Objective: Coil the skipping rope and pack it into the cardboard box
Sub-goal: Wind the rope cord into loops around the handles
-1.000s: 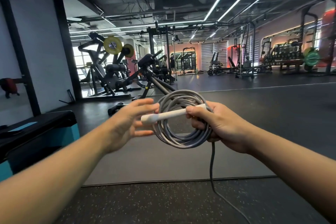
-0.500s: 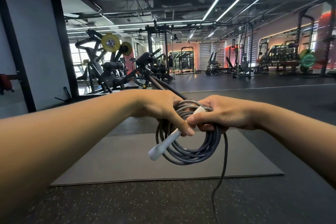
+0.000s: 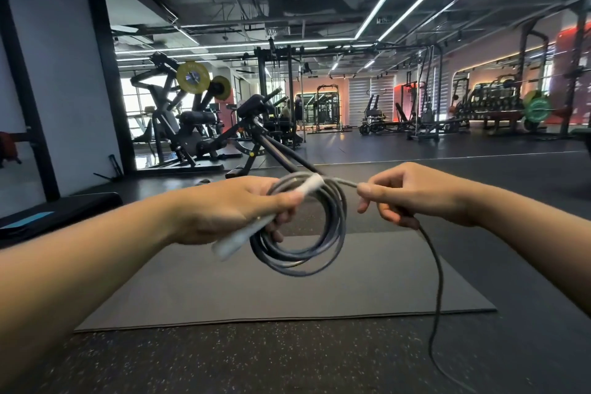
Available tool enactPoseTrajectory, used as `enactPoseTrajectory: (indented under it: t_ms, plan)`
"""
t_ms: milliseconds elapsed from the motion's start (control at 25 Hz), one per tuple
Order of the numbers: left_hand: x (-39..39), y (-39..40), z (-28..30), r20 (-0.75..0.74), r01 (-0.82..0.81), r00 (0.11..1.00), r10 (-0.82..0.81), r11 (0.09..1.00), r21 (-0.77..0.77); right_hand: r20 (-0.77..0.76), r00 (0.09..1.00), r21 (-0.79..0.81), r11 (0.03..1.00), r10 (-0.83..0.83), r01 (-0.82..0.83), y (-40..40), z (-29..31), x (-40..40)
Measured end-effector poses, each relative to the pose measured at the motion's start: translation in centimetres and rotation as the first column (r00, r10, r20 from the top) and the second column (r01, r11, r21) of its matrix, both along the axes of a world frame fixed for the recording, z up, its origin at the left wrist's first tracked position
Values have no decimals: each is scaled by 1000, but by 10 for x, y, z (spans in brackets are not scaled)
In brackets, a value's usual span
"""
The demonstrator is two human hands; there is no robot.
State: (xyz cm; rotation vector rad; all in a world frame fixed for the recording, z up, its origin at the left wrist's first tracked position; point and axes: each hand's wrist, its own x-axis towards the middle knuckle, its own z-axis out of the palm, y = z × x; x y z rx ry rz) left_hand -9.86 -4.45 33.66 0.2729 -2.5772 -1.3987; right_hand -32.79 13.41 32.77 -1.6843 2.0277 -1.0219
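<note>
The grey skipping rope (image 3: 323, 253) is wound into a round coil held in mid-air at chest height. My left hand (image 3: 230, 211) grips the coil's left side together with the white handle (image 3: 236, 238), which slants down to the left. My right hand (image 3: 406, 193) pinches the free strand just right of the coil. From that hand the loose tail (image 3: 438, 291) hangs down to the floor at the lower right. No cardboard box is in view.
A grey exercise mat (image 3: 179, 294) lies on the speckled rubber floor below my hands. A black and teal bench (image 3: 48, 217) stands at the left. Weight machines (image 3: 188, 125) and racks fill the far side of the gym.
The coil and handle passed from my right hand to my left. My right hand slid off to the right along the free strand, and the hands moved apart.
</note>
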Motion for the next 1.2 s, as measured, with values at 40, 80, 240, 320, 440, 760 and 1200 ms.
enactPoseTrajectory:
  t_ms: [40,80,240,320,440,760,1200]
  plan:
    - [0,-2,-2,-123,-27,991,45,990,141,61,998,-49,998,-28,31,1,-6,-4]
    - [-2,-1,-6,-250,-33,962,107,959,282,145,989,-96,994,-33,47,0,-14,-4]
    - [-28,11,-19,-537,20,756,375,806,591,438,890,-275,962,127,-2,-26,-49,23]
    - [-45,23,-23,-559,75,651,513,690,720,546,811,-352,936,208,-3,-45,-62,48]
    - [-64,38,-22,-478,153,521,707,473,868,637,698,-489,871,328,36,-66,-73,79]
    - [-80,58,-22,-360,34,558,748,412,910,738,611,-587,718,287,373,-79,-66,113]
    - [-60,31,-47,-215,-259,678,703,501,826,685,722,-527,749,96,401,-71,-29,73]
